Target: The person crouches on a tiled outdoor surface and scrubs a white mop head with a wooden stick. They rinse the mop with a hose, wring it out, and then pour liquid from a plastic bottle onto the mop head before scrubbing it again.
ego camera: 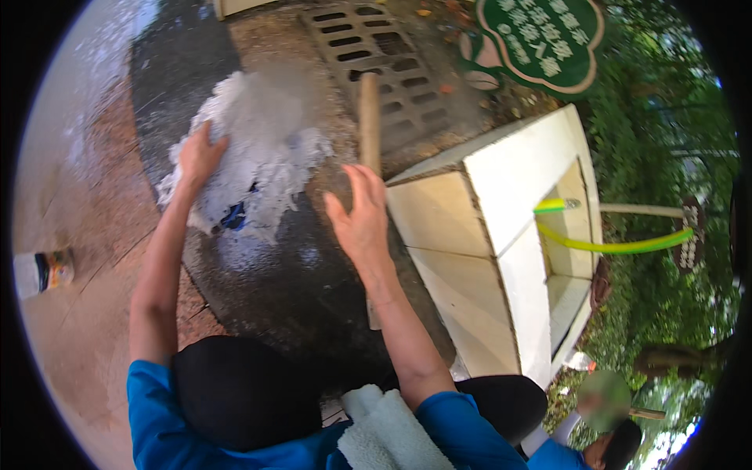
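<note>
A white shaggy mop head (261, 150) lies spread on wet, dark paving, with a bit of blue (234, 216) showing through its strands. My left hand (202, 155) rests on its left side, thumb apart; whether the fingers grip the strands is hidden. To the right of the mop head, my right hand (361, 220) is held with fingers apart and nothing between them. A wooden pole (370, 123) runs behind that hand and forearm; I cannot tell if they touch. Any join between pole and mop head is not visible.
Beyond the pole is a slotted drain grate (393, 64). A white tiled basin (517, 194) with a yellow-green hose (623, 244) stands at right, below a green sign (546, 44) bearing writing. At far left sits a container (44, 271). Another person (605, 446) is at lower right.
</note>
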The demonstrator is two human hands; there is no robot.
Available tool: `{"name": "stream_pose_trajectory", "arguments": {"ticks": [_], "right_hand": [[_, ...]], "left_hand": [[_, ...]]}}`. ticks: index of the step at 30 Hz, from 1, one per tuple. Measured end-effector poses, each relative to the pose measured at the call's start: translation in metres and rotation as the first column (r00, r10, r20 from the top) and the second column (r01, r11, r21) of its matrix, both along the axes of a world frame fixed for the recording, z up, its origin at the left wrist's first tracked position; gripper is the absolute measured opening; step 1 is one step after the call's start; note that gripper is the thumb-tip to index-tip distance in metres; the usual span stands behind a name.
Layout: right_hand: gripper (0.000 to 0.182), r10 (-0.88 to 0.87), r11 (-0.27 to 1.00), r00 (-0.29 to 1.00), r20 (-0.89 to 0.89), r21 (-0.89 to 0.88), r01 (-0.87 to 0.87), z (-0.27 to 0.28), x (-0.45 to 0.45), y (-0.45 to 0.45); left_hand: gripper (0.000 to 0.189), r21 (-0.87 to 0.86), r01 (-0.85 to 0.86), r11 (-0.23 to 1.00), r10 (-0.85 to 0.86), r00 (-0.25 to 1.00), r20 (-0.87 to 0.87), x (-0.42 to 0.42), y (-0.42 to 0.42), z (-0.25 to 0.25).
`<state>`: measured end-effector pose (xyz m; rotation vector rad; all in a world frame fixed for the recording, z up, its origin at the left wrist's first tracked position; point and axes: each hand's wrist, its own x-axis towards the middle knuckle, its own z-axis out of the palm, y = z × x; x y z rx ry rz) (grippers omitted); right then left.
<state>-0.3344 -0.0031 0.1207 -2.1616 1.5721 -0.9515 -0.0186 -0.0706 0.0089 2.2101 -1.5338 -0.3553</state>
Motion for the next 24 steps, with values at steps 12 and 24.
{"name": "stream_pose_trajectory", "arguments": {"ticks": [12,24], "right_hand": [[0.060,-0.670,0.742,0.739,-0.067,-0.062,0.667,0.207,-0.290,-0.088],[0.048,-0.618,0.729,0.548,0.564,0.672,0.130,0.050,-0.356,-0.095]], "left_hand": [[0.077,-0.055,0.126,0.990,-0.124,0.991,0.042,0.017,0.050,0.003],[0.103,0.803,0.467,0.370,-0.867,0.484,0.118,-0.016,0.100,0.088]]}}
